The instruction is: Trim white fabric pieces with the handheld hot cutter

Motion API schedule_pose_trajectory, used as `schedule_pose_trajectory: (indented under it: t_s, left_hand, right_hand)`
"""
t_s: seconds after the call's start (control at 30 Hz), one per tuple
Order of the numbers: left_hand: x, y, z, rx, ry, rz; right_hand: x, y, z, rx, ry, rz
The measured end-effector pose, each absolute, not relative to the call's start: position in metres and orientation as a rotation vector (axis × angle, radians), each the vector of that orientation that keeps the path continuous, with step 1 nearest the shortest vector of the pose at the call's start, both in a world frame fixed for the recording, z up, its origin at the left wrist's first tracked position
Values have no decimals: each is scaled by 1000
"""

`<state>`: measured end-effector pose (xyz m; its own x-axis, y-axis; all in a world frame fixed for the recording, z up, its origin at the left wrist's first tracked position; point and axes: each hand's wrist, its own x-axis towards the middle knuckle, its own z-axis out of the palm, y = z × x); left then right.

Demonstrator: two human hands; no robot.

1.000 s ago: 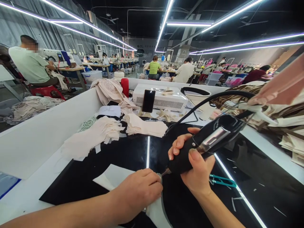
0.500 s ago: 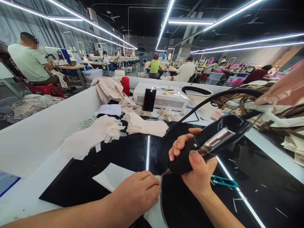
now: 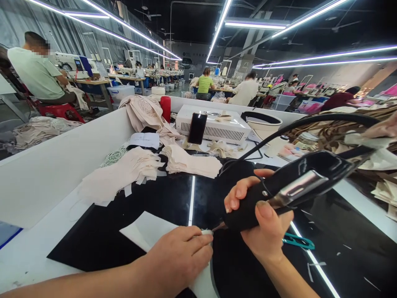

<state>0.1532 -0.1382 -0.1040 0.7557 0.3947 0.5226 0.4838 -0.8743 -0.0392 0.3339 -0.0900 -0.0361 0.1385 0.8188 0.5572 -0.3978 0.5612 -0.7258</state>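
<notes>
My right hand (image 3: 263, 225) grips a black corded hand tool (image 3: 291, 186) with a metal lever; its thin metal tip points down-left onto the cloth. My left hand (image 3: 178, 258) lies flat on a pale fabric piece (image 3: 201, 285), fingertips pinning its edge right beside the tool tip. A white paper-like sheet (image 3: 145, 229) lies just left of that hand on the glossy black worktop (image 3: 173, 198). The tool's black cable (image 3: 297, 124) arcs up and away to the right.
Piles of beige fabric pieces (image 3: 124, 174) lie at the left and centre back. Behind stand a white machine box (image 3: 217, 128), a black phone (image 3: 197, 128), a red cylinder (image 3: 166, 108). Teal snips (image 3: 297, 241) lie right of my wrist. Seated workers (image 3: 34, 74) fill the hall.
The view has tilted slightly, so both hands sit a little lower and further right. The tool tip stays at the fabric edge under my left fingers.
</notes>
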Motion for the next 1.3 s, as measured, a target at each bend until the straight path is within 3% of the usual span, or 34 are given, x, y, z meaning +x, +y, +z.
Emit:
schedule_pose_trajectory:
  t_s: [1.0, 1.3]
  left_hand:
    - [159, -141, -110, -2653, -681, -895]
    - [156, -141, -106, -2752, -702, -769]
  right_hand:
    - [317, -87, -30, -483, -1079, 919]
    - [332, -96, -25, -530, -1063, 868]
